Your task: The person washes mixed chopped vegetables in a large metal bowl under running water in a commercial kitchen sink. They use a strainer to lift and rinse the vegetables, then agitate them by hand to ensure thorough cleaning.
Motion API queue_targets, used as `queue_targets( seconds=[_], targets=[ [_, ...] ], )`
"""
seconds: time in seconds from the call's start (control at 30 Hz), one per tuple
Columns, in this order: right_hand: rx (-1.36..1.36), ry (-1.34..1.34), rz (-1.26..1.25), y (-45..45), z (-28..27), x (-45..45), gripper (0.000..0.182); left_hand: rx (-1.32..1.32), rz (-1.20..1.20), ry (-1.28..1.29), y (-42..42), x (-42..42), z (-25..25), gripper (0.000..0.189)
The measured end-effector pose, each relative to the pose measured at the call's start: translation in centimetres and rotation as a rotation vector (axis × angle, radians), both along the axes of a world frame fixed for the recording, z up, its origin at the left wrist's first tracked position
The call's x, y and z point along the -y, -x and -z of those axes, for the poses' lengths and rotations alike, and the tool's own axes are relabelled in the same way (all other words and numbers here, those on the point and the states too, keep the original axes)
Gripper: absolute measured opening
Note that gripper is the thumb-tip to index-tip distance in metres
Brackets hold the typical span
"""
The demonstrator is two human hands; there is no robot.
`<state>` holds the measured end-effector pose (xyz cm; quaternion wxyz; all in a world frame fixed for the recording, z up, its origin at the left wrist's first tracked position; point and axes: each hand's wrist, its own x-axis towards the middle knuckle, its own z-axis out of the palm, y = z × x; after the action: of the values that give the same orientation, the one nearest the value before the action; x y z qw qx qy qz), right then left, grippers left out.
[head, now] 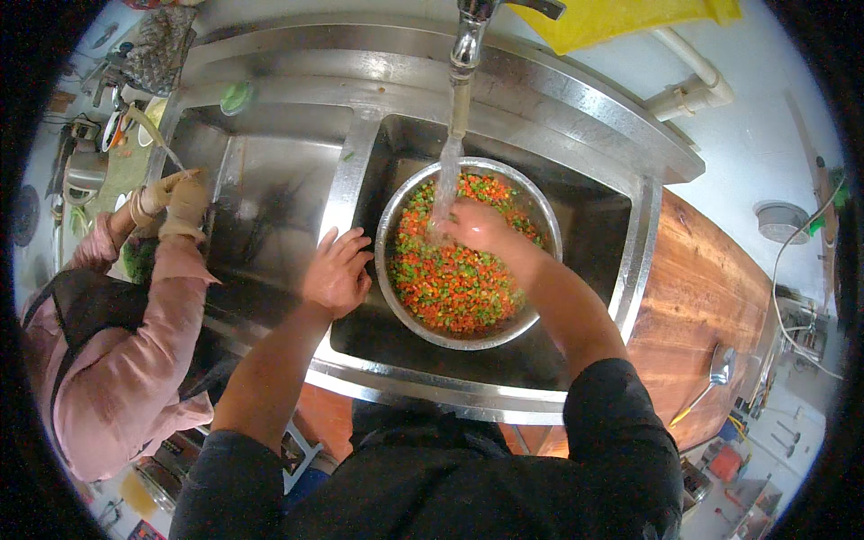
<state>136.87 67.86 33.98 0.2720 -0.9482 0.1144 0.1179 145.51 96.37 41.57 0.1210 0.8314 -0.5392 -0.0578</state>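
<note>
A round metal bowl (466,344) sits in the right basin of a stainless-steel sink (601,223). Diced orange, green and yellow vegetables (459,283) fill much of it. Water (448,179) runs from the tap (467,50) into the bowl. My right hand (476,226) is over the vegetables at the stream, fingers bent down; splashing water hides the fingertips, so I cannot tell whether they grasp anything. My left hand (337,273) rests on the divider between the basins, left of the bowl. Its fingers are spread and it holds nothing.
A co-worker in a pink sleeve (169,324) and gloves (183,206) works at the left basin (283,182), near a second running hose (145,125). A green lid-like object (235,98) lies on the back ledge. Right stands a wooden counter (702,283) with a ladle (721,368).
</note>
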Motion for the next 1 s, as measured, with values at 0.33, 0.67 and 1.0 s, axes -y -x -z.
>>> queue_targets(
  seconds=[0.33, 0.67, 1.0],
  targets=[
    [0.138, 0.051, 0.383, -1.1, 8.6, 1.9, 0.057, 0.0, 0.021, 0.04, -0.2, 0.1, 0.3, 0.026],
    [0.048, -0.127, 0.358, 5.8, 1.9, 4.8, 0.056, -0.009, 0.011, 0.039, -0.1, -0.2, -0.3, 0.024],
    [-0.25, -0.146, 0.101, 0.7, 1.7, 1.3, 0.054, -0.027, -0.005, 0.023, -0.2, -0.8, 0.9, 0.03]
  ],
)
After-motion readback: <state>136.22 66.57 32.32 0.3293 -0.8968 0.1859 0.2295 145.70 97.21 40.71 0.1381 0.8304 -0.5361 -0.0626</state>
